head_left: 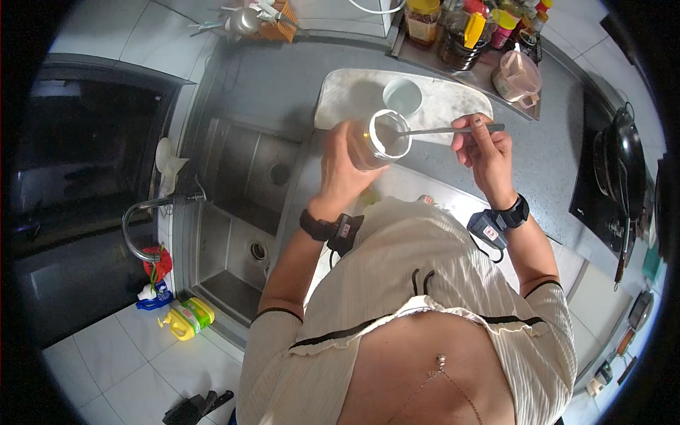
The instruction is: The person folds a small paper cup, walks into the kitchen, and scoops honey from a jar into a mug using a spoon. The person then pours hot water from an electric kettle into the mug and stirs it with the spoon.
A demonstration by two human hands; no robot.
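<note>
My left hand (345, 166) is wrapped around a glass jar (365, 152), tilted so that its open mouth faces up and to the right. Between the thumb and fingers of my right hand (485, 145) is the dark handle of a metal spoon (443, 130). The spoon's far end reaches into the jar's mouth, and its bowl is hidden inside. Whitish matter shows within the jar, too unclear to name. Just beyond the jar, a pale cup (402, 97) stands on a white marbled board (340, 92).
A steel double sink (234, 212) with a curved faucet (131, 219) lies to the left. Several bottles and jars crowd a tray (453, 67) at the back right, beside a pinkish clear pitcher (516, 76). A dark pan (623, 152) sits on the stove at the right.
</note>
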